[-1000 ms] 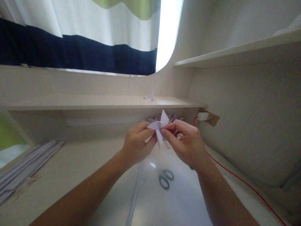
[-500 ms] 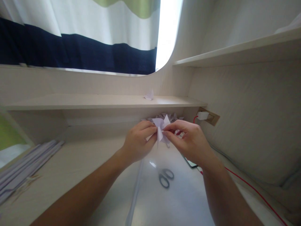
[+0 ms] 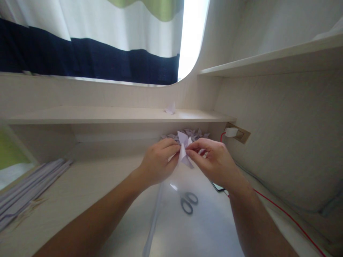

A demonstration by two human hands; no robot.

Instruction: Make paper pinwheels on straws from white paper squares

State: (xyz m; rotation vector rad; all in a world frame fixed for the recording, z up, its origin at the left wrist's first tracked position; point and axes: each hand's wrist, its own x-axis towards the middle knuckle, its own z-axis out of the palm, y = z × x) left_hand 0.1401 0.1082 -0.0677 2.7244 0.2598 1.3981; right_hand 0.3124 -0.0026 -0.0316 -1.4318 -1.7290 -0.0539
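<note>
A pale lilac piece of folded paper (image 3: pixel 183 151) is held up above the desk between both hands. My left hand (image 3: pixel 162 159) pinches its left side, fingers closed. From the right, my right hand (image 3: pixel 207 153) grips the paper between thumb and forefinger. Pointed flaps stick out above and below the fingertips; the folds under the fingers are hidden. Behind it, against the back of the desk, lies a heap of small folded paper pieces (image 3: pixel 197 134), partly covered by the hands. One more folded paper piece (image 3: pixel 170 108) sits on the shelf.
Scissors (image 3: pixel 189 202) lie on a clear sheet (image 3: pixel 171 235) on the desk. A stack of paper strips (image 3: pixel 32 189) is at the left. A phone (image 3: pixel 218 187) lies partly under my right wrist, near a red cable (image 3: pixel 286 214). A white charger (image 3: pixel 230 132) is plugged in at the right wall.
The folded paper has turned between my fingers, so its flaps now point up-left and down-right. Both hands keep their grip in nearly the same place.
</note>
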